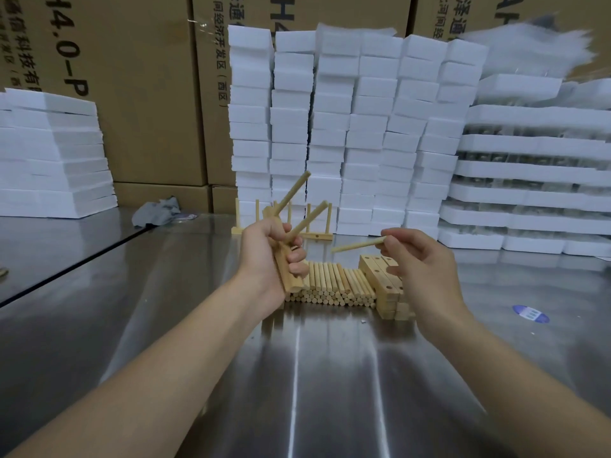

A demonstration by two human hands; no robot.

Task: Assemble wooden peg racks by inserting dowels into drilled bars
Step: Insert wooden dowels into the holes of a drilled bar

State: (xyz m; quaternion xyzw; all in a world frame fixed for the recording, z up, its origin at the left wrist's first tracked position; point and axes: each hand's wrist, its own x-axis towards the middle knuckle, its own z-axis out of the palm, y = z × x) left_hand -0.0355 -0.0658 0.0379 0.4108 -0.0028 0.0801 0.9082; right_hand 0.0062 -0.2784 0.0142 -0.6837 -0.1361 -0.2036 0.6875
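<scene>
My left hand (269,251) grips a drilled wooden bar (287,276), held nearly upright above the table. Two dowels stick out of the bar up and to the right: an upper dowel (293,192) and a lower dowel (310,218). To the right, my right hand (418,262) pinches a loose dowel (358,244) by its right end; its free end points left toward the bar, a short gap away. Below the hands lies a pile of loose dowels (330,285), with a stack of drilled bars (385,285) at its right.
Two assembled peg racks (317,234) stand behind my left hand, before stacks of white foam blocks (357,127). Foam trays (535,180) fill the right, foam sheets (49,153) the left, cardboard boxes (139,94) behind. A grey rag (155,211) and blue sticker (530,314) lie on the steel table (330,375).
</scene>
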